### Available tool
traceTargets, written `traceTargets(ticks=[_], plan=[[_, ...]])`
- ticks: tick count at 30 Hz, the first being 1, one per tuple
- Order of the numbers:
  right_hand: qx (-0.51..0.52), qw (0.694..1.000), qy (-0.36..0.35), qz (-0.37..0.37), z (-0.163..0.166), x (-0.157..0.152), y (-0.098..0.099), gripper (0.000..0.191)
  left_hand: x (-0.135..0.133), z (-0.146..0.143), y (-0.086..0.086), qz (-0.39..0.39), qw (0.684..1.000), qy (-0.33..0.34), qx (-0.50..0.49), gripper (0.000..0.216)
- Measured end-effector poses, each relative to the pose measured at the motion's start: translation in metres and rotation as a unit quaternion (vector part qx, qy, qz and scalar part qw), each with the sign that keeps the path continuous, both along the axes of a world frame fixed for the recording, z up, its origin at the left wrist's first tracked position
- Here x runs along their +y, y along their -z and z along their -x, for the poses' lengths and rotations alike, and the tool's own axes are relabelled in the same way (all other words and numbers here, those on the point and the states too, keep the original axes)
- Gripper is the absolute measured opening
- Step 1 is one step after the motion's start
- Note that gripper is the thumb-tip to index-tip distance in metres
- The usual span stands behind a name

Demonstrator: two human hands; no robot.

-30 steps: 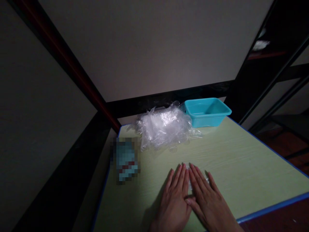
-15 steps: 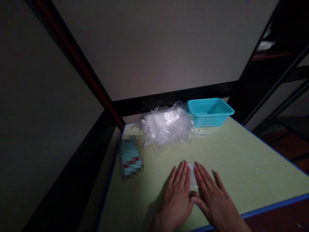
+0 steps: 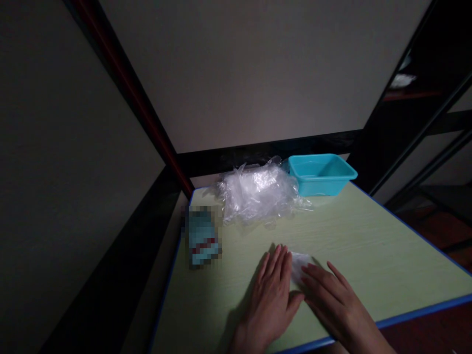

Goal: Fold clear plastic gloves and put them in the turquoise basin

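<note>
A small piece of clear plastic film, perhaps a bag [image 3: 298, 264], lies flat on the table between my hands. My left hand [image 3: 272, 292] rests open and palm down along its left edge, with the thumb stretched toward the right. My right hand [image 3: 334, 297] is also open, its fingertips touching the film's right part; its thumb is mostly hidden. Parts of the film lie under the fingers, out of sight.
A heap of crumpled clear plastic bags [image 3: 260, 191] lies at the back of the pale table [image 3: 368, 246], which has a blue edge. Beside it stands a turquoise plastic basin [image 3: 320, 177]. A blurred-out light-blue item [image 3: 202, 238] lies on the left. A wall panel rises behind.
My right hand has shifted to the right and its fingers have turned leftward, uncovering more of the film. My left hand has stayed nearly in place. The view has tilted slightly.
</note>
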State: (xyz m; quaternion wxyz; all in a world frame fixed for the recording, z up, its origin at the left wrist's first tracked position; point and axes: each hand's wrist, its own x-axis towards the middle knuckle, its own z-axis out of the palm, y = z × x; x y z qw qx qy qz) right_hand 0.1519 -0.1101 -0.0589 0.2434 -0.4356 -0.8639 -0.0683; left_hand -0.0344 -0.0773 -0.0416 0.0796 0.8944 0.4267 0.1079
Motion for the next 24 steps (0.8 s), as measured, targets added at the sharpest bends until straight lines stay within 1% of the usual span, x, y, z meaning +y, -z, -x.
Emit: traceTargets(ticks=[2, 5, 8, 10, 13, 18, 21, 24], plan=[[0.015, 1.000, -0.021, -0.011, 0.002, 0.000, -0.006, 0.023, 0.000, -0.001, 0.000, 0.008, 1.000, -0.002, -0.010, 0.067], [0.055, 0.998, -0.029, -0.024, 0.007, 0.003, -0.013, 0.028, 0.000, -0.002, -0.003, 0.029, 0.999, -0.004, -0.019, 0.068], [0.062, 0.997, -0.036, -0.004, 0.010, 0.008, -0.016, 0.028, 0.000, -0.004, -0.005, 0.047, 0.999, -0.010, -0.017, 0.068], [0.064, 0.997, -0.032, 0.010, 0.010, 0.010, -0.014, 0.026, 0.001, -0.005, -0.006, 0.051, 0.999, -0.012, -0.017, 0.067], [0.054, 0.998, -0.030, 0.010, 0.009, 0.012, -0.009, 0.025, 0.001, -0.004, -0.005, 0.053, 0.998, -0.010, -0.022, 0.067], [0.057, 0.998, -0.005, -0.017, 0.008, 0.013, 0.000, 0.022, 0.001, -0.004, -0.005, 0.055, 0.998, -0.012, -0.020, 0.068], [0.055, 0.998, 0.007, -0.022, 0.007, 0.013, -0.001, 0.021, 0.001, -0.005, -0.006, 0.056, 0.998, -0.011, -0.020, 0.067], [0.027, 1.000, 0.006, -0.012, 0.005, 0.015, -0.007, 0.019, 0.001, -0.005, -0.004, 0.052, 0.998, -0.013, -0.039, 0.064]])
